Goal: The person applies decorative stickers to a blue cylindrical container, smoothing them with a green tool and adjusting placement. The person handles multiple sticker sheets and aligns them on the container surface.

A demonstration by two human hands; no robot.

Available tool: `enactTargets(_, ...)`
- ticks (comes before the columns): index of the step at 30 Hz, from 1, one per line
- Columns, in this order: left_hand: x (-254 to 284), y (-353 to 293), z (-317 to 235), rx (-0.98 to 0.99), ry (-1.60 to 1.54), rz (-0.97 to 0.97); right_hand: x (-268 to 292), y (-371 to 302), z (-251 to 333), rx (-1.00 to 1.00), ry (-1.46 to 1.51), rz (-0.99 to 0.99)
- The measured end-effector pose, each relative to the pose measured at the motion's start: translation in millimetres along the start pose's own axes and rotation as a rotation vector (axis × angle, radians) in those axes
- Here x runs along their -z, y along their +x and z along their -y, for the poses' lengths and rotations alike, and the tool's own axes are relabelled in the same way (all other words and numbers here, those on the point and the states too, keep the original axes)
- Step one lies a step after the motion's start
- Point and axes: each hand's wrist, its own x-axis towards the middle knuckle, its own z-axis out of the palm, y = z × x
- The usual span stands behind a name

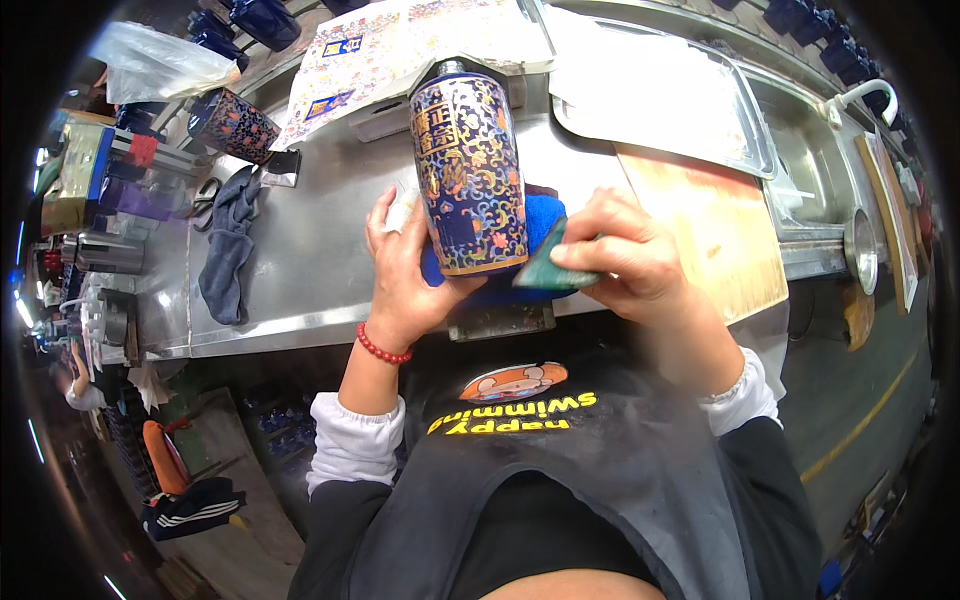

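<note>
A dark blue bottle [468, 180] with a gold, red and white floral pattern lies on a blue cloth [543, 215] near the front of the metal bench, its neck pointing away from me. My left hand [405, 262] grips its lower left side, with a bit of white paper or tissue by the fingers. In my right hand [628, 250] is a flat green scraper [553, 264], pinched between thumb and fingers. The scraper's edge is beside the bottle's lower right corner; I cannot tell whether they touch.
Printed floral sheets [370, 55] lie at the back. Right of them, white sheets cover a tray [745, 80], near a wooden board [715, 230] and a sink [800, 130]. To the left are a grey cloth [230, 245], scissors [206, 200] and another patterned bottle [233, 125].
</note>
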Motion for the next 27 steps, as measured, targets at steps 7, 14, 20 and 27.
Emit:
enactTargets(7, -1, -6, -10, 0.020, 0.225, -0.216, -13, 15, 24, 0.061, -0.060, 0.064)
enactTargets(14, 2, -5, -11, 0.022, 0.391, -0.096, -11, 18, 28, 0.011, -0.165, 0.095)
enactTargets(20, -7, 0, -16, 0.066, 0.236, -0.190, -23, 18, 33, -0.834, 0.392, -0.203)
enactTargets(27, 1, 1, -17, 0.055, 0.290, -0.142, -38, 28, 35, -0.734, 0.144, -0.055)
